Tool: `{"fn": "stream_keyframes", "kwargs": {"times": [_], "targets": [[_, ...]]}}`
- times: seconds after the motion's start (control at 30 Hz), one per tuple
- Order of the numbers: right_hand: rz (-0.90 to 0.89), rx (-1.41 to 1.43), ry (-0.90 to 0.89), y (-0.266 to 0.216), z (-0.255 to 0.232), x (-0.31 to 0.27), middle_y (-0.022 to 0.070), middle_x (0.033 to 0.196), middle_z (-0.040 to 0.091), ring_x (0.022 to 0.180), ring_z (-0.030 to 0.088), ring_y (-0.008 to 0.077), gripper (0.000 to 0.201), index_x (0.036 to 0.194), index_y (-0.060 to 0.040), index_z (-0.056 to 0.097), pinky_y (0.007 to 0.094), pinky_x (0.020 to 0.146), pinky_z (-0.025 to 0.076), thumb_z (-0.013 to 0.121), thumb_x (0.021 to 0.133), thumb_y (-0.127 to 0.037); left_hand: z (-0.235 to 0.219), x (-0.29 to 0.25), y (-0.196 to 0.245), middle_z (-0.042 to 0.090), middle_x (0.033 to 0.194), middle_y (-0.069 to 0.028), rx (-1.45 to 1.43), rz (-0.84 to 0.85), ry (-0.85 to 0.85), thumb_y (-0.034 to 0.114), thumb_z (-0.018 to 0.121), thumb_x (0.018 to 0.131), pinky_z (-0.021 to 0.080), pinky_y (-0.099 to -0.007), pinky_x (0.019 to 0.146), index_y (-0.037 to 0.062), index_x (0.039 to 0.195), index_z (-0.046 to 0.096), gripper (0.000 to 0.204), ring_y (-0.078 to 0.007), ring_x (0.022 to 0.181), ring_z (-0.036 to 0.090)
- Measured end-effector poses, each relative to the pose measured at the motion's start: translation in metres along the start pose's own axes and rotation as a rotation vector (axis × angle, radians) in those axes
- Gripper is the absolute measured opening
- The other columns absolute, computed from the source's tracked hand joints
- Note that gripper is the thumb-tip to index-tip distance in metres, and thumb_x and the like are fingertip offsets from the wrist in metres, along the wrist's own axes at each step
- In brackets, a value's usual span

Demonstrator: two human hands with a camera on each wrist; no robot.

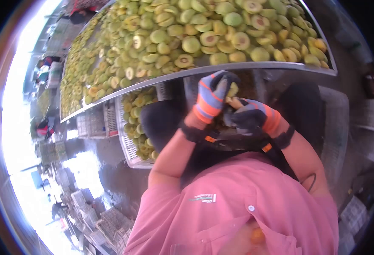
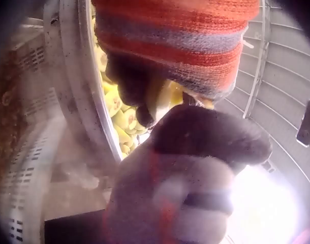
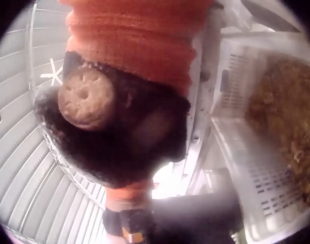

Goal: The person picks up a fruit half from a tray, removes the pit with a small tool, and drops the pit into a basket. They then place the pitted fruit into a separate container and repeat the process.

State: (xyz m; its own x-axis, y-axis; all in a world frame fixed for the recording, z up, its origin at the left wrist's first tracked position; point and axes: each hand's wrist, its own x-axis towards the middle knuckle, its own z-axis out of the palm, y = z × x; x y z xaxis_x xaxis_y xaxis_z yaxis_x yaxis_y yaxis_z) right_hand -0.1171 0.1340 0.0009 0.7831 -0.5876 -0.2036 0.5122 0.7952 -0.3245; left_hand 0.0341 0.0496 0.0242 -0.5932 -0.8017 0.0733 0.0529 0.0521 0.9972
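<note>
Both hands wear striped knit gloves with dark palms and meet in front of the lap, below the tray's near edge. The left hand (image 1: 210, 95) pinches a yellow-green stone fruit (image 1: 232, 89), whose pale yellow side (image 2: 165, 99) shows between its fingers in the left wrist view. Close against it, the right hand (image 1: 255, 117) grips a tool by its handle; the round tan handle end (image 3: 86, 99), dotted with small holes, sticks out of the fist in the right wrist view. The tool's working end is hidden. A metal-rimmed tray (image 1: 170, 76) lies just beyond the hands, heaped with halved stone fruit (image 1: 191, 43), some showing brown stones.
A white crate (image 1: 129, 155) of fruit halves stands beside the left leg. Between the knees, below the hands, is another white crate (image 3: 236, 168) holding small brown pieces. Stacked crates (image 1: 97, 123) and other people (image 1: 46, 61) are farther off to the left.
</note>
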Motion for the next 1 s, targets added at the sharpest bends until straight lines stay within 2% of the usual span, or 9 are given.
{"fn": "stream_keyframes", "kwargs": {"times": [0.13, 0.2, 0.33, 0.5, 0.53, 0.67, 0.77, 0.9, 1.0], "targets": [[-0.173, 0.088, -0.202, 0.006, 0.003, 0.001, -0.0039, 0.055, 0.042, 0.041, 0.039, 0.0056, 0.019, 0.101, -0.0025, 0.058, 0.0232, 0.038, 0.029, 0.059, 0.090, -0.018, 0.010, 0.000, -0.007, 0.065, 0.080, -0.0042, -0.225, 0.069, 0.108, 0.024, 0.049, 0.097, 0.048, -0.0245, 0.065, -0.0028, 0.091, 0.066, 0.032, -0.0104, 0.073, 0.059], [-0.153, 0.012, -0.040, 0.003, 0.000, -0.001, -0.0049, 0.054, 0.041, 0.041, 0.038, 0.0059, 0.018, 0.099, -0.0029, 0.058, 0.0233, 0.038, 0.030, 0.060, 0.090, -0.019, 0.008, -0.004, -0.002, 0.067, 0.078, -0.0071, -0.139, -0.099, 0.152, 0.033, 0.056, 0.093, 0.049, -0.0301, 0.064, 0.0004, 0.086, 0.066, 0.034, -0.0168, 0.070, 0.063], [-0.198, -0.374, 0.598, 0.008, -0.011, 0.018, -0.0033, 0.054, 0.047, 0.041, 0.042, 0.0077, 0.017, 0.089, -0.0054, 0.061, 0.0242, 0.038, 0.031, 0.063, 0.088, -0.022, -0.027, -0.026, 0.025, 0.065, 0.079, -0.0154, 1.185, 0.010, 0.223, 0.044, 0.072, 0.075, 0.050, -0.0400, 0.065, 0.0056, 0.083, 0.063, 0.040, -0.0343, 0.075, 0.064], [-0.283, -1.257, 0.921, 0.033, -0.072, 0.036, 0.0115, 0.067, 0.062, 0.059, 0.059, 0.0225, 0.026, 0.092, -0.0027, 0.064, 0.0341, 0.057, 0.047, 0.069, 0.081, -0.026, -0.092, -0.074, 0.073, 0.067, 0.082, -0.0176, 1.031, -0.013, 0.533, 0.017, 0.067, 0.083, 0.050, -0.0354, 0.069, 0.0031, 0.095, 0.066, 0.018, -0.0277, 0.074, 0.065], [-0.259, -1.248, 0.906, 0.032, -0.066, 0.036, 0.0135, 0.071, 0.063, 0.064, 0.060, 0.0257, 0.028, 0.094, -0.0027, 0.064, 0.0355, 0.061, 0.047, 0.069, 0.080, -0.026, -0.111, -0.088, 0.068, 0.066, 0.081, -0.0170, 1.105, 0.003, 0.672, 0.027, 0.068, 0.081, 0.050, -0.0398, 0.067, 0.0047, 0.088, 0.066, 0.023, -0.0363, 0.076, 0.064], [-0.233, -1.361, 0.828, 0.028, -0.030, 0.030, 0.0182, 0.083, 0.065, 0.076, 0.062, 0.0347, 0.030, 0.099, -0.0040, 0.064, 0.0392, 0.070, 0.048, 0.068, 0.080, -0.027, -0.193, -0.150, 0.035, 0.068, 0.088, -0.0174, 1.406, -0.615, 0.837, 0.041, 0.065, 0.085, 0.050, -0.0414, 0.079, 0.0058, 0.104, 0.066, 0.040, -0.0331, 0.086, 0.066], [-0.175, -1.435, 0.750, 0.025, -0.014, 0.030, 0.0190, 0.088, 0.066, 0.084, 0.061, 0.0380, 0.029, 0.098, -0.0055, 0.063, 0.0407, 0.074, 0.047, 0.066, 0.080, -0.028, -0.235, -0.198, -0.007, 0.067, 0.098, -0.0176, 1.905, -0.843, 0.759, 0.041, 0.069, 0.082, 0.050, -0.0431, 0.082, 0.0062, 0.107, 0.066, 0.043, -0.0338, 0.092, 0.065], [-0.155, -1.518, 0.763, 0.027, -0.019, 0.031, 0.0198, 0.088, 0.065, 0.086, 0.061, 0.0393, 0.031, 0.099, -0.0057, 0.062, 0.0417, 0.076, 0.048, 0.066, 0.081, -0.031, -0.226, -0.145, 0.018, 0.067, 0.104, -0.0162, 1.276, -0.277, 0.756, 0.029, 0.068, 0.084, 0.050, -0.0371, 0.084, 0.0035, 0.111, 0.065, 0.038, -0.0323, 0.094, 0.065], [-0.113, -1.474, 0.783, 0.022, -0.019, 0.035, 0.0203, 0.087, 0.065, 0.087, 0.061, 0.0391, 0.033, 0.101, -0.0060, 0.061, 0.0417, 0.076, 0.047, 0.066, 0.081, -0.032, -0.176, -0.058, 0.062, 0.068, 0.101, -0.0173, 1.048, -0.239, 0.506, 0.027, 0.066, 0.086, 0.050, -0.0347, 0.083, 0.0031, 0.110, 0.065, 0.034, -0.0324, 0.093, 0.065]]}}
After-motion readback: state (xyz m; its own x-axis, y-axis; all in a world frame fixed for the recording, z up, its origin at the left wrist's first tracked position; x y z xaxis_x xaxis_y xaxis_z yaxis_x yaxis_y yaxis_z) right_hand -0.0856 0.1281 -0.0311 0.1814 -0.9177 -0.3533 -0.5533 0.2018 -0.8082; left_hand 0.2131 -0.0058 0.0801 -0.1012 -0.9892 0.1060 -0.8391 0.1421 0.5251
